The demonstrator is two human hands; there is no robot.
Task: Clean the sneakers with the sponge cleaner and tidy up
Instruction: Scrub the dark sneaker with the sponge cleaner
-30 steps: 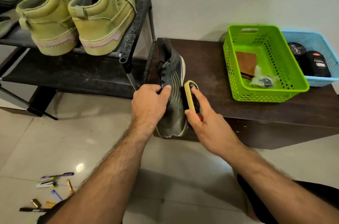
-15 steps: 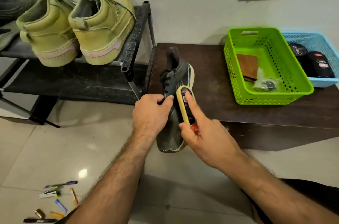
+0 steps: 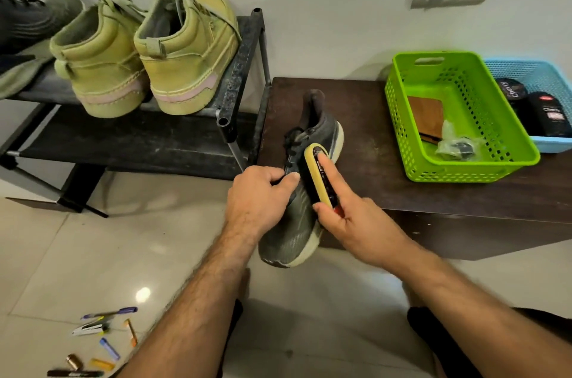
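A dark grey sneaker point(image 3: 297, 216) lies on the near left corner of the dark brown surface point(image 3: 371, 136). Its long side runs from near to far. The toe points near and sticks out over the edge, above the floor. The heel points far, toward the wall.

The left hand point(image 3: 258, 201) holds the sneaker at the laces, with its fingers curled over the top. The right hand point(image 3: 353, 226) holds the sponge cleaner point(image 3: 318, 179). The thumb and curled fingers grip its near end, and one finger lies straight along its dark back. The yellow sponge side touches the right side of the sneaker. The cleaner also runs from near to far, tipped a little to the left.

On the right of the surface sits a green basket point(image 3: 399, 105), with a blue basket point(image 3: 554, 142) just beside it. On the left, two yellow-green shoes point(image 3: 148, 68) stand on a black shoe rack point(image 3: 241, 68), heels toward the near side. Some pens point(image 3: 105, 325) lie on the floor, near left.
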